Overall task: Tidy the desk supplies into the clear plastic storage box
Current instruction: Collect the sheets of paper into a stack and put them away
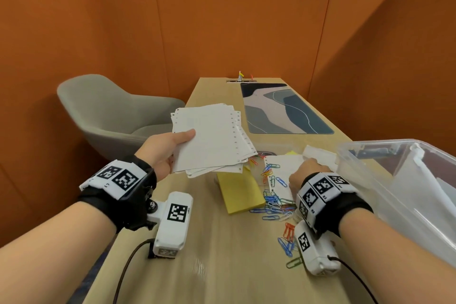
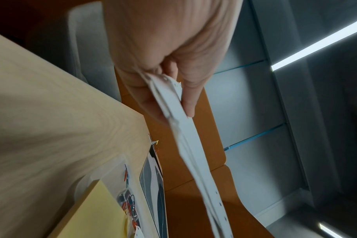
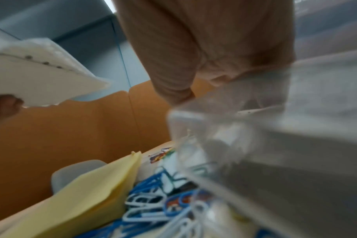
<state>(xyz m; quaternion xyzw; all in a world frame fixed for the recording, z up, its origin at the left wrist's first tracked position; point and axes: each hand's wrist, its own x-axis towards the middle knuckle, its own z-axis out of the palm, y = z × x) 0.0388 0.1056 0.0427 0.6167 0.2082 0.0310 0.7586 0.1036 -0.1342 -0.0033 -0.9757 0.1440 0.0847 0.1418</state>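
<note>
You are pinching the paper stack (image 1: pixel 209 138) in your left hand (image 1: pixel 167 148), thumb on top, lifting it clear of the bench (image 1: pixel 222 254) for boxing. Your right hand (image 1: pixel 308 173) is reaching papers beside the box (image 1: pixel 370 155); its fingers are hidden.

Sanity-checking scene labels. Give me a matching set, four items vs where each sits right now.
Items:
1. stack of punched white sheets
2. yellow pad
3. clear plastic storage box
4. patterned desk mat

Places:
A. at the right edge of the desk, beside the right hand
B. flat on the far part of the desk
C. held above the desk, pinched in the left hand
D. lying on the desk, next to the scattered paper clips

Pairs: 1-C, 2-D, 3-A, 4-B
</note>
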